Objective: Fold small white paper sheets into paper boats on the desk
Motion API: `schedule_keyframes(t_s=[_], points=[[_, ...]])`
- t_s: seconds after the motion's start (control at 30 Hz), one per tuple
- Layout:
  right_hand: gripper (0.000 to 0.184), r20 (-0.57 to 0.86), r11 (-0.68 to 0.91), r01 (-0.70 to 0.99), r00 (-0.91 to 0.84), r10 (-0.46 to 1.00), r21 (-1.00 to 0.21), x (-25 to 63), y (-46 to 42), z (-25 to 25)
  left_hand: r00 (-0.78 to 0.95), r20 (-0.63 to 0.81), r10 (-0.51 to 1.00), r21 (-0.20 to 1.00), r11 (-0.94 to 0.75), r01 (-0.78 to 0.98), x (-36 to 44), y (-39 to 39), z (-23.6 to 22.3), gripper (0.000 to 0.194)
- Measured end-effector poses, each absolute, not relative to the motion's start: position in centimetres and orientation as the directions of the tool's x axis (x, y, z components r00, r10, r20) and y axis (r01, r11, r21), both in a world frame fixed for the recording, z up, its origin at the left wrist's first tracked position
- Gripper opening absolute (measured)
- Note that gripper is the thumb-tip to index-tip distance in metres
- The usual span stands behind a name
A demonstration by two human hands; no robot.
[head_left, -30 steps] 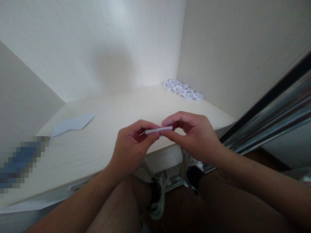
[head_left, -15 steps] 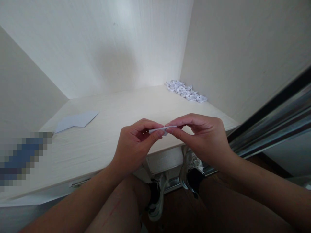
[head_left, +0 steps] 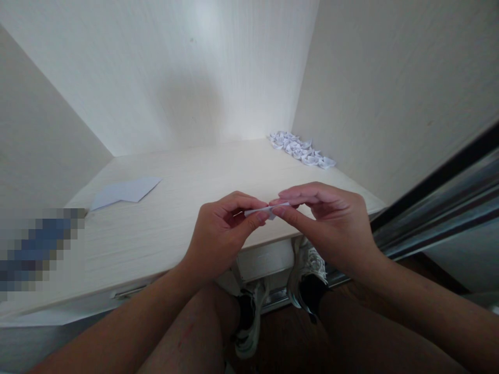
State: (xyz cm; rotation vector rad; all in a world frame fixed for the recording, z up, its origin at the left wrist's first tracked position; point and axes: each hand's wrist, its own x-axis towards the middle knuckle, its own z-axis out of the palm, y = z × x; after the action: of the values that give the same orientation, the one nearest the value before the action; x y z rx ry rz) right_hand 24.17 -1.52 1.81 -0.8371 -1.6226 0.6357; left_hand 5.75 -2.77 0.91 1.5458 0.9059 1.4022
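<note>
A small folded piece of white paper (head_left: 270,212) is held up between both hands, above the front edge of the white surface (head_left: 187,176). My left hand (head_left: 224,228) pinches its left end between thumb and fingers. On the right end, the thumb and fingers of my right hand (head_left: 331,215) close from above and below. Part of the paper is covered by the fingertips. A heap of small folded white paper pieces (head_left: 298,148) lies in the back right corner. Flat white paper sheets (head_left: 125,192) lie at the left.
A pixelated blue item (head_left: 42,244) covers the left front of the surface. Walls stand at the back and both sides. A dark sliding-door frame (head_left: 440,184) runs along the right. Below the front edge are a drawer (head_left: 267,258) and my shoes (head_left: 307,265).
Both hands still hold the folded paper, in nearly the same pose. My right fingers have lifted and shifted slightly along its top. The whole view has shifted a little.
</note>
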Motion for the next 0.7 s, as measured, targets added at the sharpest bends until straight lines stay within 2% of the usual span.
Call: schedule_keyframes(t_s=[0.2,0.43,0.7], points=[[0.017,0.557,0.567,0.126,-0.103,0.824,-0.814,24.21,-1.66,1.99,0.139,0.344,0.929,0.939,-0.341,-0.044,5.63,-2.70,0.98,0.006],[0.006,0.437,0.451,0.110,-0.128,0.890,-0.886,24.11,-1.53,2.65,0.153,0.278,0.948,0.961,-0.271,-0.061,5.56,-2.65,0.65,0.011],[0.015,0.390,0.412,0.049,-0.233,0.891,-0.910,24.51,-1.31,2.60,0.158,0.251,0.955,0.967,-0.241,-0.081,5.58,-2.67,0.36,0.009]])
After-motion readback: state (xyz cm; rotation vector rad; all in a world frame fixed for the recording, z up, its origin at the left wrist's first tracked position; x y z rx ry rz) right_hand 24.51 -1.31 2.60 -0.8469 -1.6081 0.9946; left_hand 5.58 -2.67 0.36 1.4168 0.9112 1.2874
